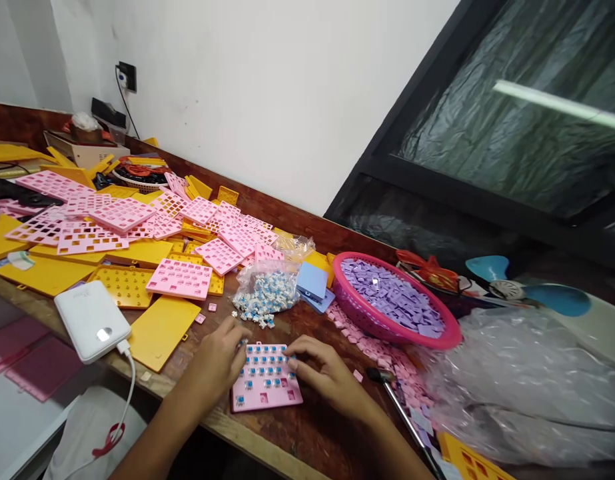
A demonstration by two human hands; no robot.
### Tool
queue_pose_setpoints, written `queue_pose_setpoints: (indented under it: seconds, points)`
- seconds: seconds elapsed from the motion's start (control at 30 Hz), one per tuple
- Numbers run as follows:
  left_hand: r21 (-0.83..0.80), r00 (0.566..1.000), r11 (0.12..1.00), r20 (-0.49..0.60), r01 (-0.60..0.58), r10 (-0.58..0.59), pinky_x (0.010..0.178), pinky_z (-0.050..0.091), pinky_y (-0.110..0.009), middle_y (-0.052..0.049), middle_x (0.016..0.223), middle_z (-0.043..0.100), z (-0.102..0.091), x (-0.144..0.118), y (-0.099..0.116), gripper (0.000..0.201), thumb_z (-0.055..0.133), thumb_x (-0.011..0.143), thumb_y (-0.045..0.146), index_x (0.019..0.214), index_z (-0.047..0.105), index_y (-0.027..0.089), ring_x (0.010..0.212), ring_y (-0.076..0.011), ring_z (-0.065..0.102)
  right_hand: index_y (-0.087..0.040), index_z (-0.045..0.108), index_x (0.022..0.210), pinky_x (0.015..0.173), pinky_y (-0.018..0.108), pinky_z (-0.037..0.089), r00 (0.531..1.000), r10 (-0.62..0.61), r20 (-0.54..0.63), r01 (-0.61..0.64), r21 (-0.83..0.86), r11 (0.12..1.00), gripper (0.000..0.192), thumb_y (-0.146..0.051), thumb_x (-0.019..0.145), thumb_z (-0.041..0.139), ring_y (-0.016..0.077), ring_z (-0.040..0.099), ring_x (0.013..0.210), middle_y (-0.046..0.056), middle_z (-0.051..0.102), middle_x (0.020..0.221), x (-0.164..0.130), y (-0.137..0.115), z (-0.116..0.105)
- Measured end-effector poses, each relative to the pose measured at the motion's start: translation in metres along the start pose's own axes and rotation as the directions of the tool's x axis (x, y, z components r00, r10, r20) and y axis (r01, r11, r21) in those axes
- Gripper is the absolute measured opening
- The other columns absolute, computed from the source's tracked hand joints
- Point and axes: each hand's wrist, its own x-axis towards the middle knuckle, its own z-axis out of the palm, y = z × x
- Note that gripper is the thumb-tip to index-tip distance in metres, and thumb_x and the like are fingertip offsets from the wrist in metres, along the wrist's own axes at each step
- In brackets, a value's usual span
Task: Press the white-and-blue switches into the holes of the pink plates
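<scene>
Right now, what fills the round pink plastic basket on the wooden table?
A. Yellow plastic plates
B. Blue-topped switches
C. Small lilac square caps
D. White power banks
C: the round pink plastic basket on the wooden table is heaped with small lilac square caps, while the blue-topped switches sit in a clear bag to its left.

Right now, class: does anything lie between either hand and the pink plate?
Nothing visible. The left hand and right hand both rest directly on the pink plate, fingertips among its blue switches.
</scene>
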Motion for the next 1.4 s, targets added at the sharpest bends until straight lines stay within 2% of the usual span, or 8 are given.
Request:
queue_pose_setpoints:
  seconds: [0.13,0.27,0.4,0.53,0.77,0.9,1.1,1.4]
  points:
    - [-0.101,0.996,0.993,0.052,-0.062,0.067,0.086,0.051,-0.03,-0.006,0.109,0.06,0.001,-0.015,0.018,0.024,0.048,0.098,0.017,0.11,0.068,0.023,0.096,-0.0184,0.064,-0.023,0.073,0.11,0.087,0.034,0.051,0.999,0.033,-0.007,-0.033,-0.008,0.999,0.019,-0.034,0.099,0.062,0.0222,0.067,0.097,0.007,0.072,0.106,-0.014,0.008,0.006]
    - [-0.096,0.983,0.992,0.15,-0.088,0.102,0.088,0.051,-0.028,-0.005,0.113,0.059,0.007,-0.028,0.031,0.031,0.047,0.099,0.014,0.119,0.066,0.027,0.1,-0.0174,0.063,-0.022,0.07,0.11,0.085,0.035,0.051,0.995,-0.026,-0.091,0.017,-0.098,0.995,0.018,-0.034,0.1,0.061,0.0224,0.065,0.094,0.009,0.072,0.103,-0.017,0.01,0.011]
    - [0.054,0.957,0.995,0.284,-0.079,0.061,0.086,0.051,-0.031,-0.005,0.114,0.063,0.016,-0.034,0.041,0.035,0.044,0.1,0.011,0.126,0.061,0.028,0.098,-0.0195,0.064,-0.021,0.071,0.101,0.087,0.036,0.049,0.985,-0.158,-0.072,0.145,-0.155,0.977,0.015,-0.033,0.098,0.064,0.0225,0.061,0.097,0.008,0.069,0.101,-0.019,0.013,0.016]
    - [0.257,0.933,0.96,0.361,-0.111,0.011,0.086,0.05,-0.037,-0.005,0.108,0.069,0.028,-0.032,0.046,0.028,0.047,0.098,0.008,0.111,0.065,0.023,0.1,-0.0248,0.064,-0.021,0.074,0.093,0.086,0.035,0.049,0.986,-0.162,-0.023,0.156,-0.166,0.974,0.016,-0.037,0.09,0.075,0.0228,0.059,0.097,0.007,0.069,0.101,-0.018,0.021,0.02]
    - [0.313,0.945,0.936,0.323,-0.159,0.052,0.082,0.047,-0.037,-0.003,0.098,0.074,0.033,-0.029,0.044,0.017,0.057,0.097,0.014,0.102,0.071,0.024,0.095,-0.0249,0.064,-0.023,0.077,0.091,0.084,0.033,0.049,0.996,-0.086,0.007,0.086,-0.144,0.986,0.015,-0.038,0.089,0.076,0.022,0.061,0.095,0.006,0.07,0.097,-0.018,0.022,0.013]
    - [0.322,0.96,0.933,0.271,-0.163,0.073,0.08,0.047,-0.037,-0.003,0.095,0.075,0.037,-0.033,0.04,0.018,0.06,0.095,0.012,0.102,0.073,0.024,0.093,-0.0248,0.065,-0.023,0.077,0.1,0.09,0.035,0.048,0.993,-0.099,0.064,0.106,-0.114,0.988,0.011,-0.028,0.095,0.068,0.0216,0.062,0.099,0.006,0.071,0.103,-0.019,0.018,0.008]
    - [0.255,0.964,0.941,0.204,-0.221,0.171,0.079,0.049,-0.035,-0.003,0.096,0.074,0.042,-0.039,0.031,0.02,0.056,0.099,0.017,0.095,0.074,0.025,0.09,-0.0222,0.064,-0.022,0.077,0.093,0.088,0.034,0.049,0.992,-0.12,0.05,0.126,-0.143,0.982,0.011,-0.03,0.094,0.07,0.0216,0.063,0.095,0.006,0.072,0.098,-0.018,0.02,0.009]
    - [0.328,0.966,0.922,0.215,-0.207,0.14,0.077,0.048,-0.037,-0.005,0.092,0.07,0.043,-0.037,0.036,0.023,0.05,0.1,0.015,0.093,0.072,0.021,0.089,-0.0234,0.063,-0.021,0.072,0.095,0.086,0.038,0.044,0.975,-0.204,0.083,0.22,-0.364,0.905,0.014,-0.026,0.1,0.06,0.0224,0.06,0.095,0.007,0.072,0.098,-0.019,0.007,0.008]
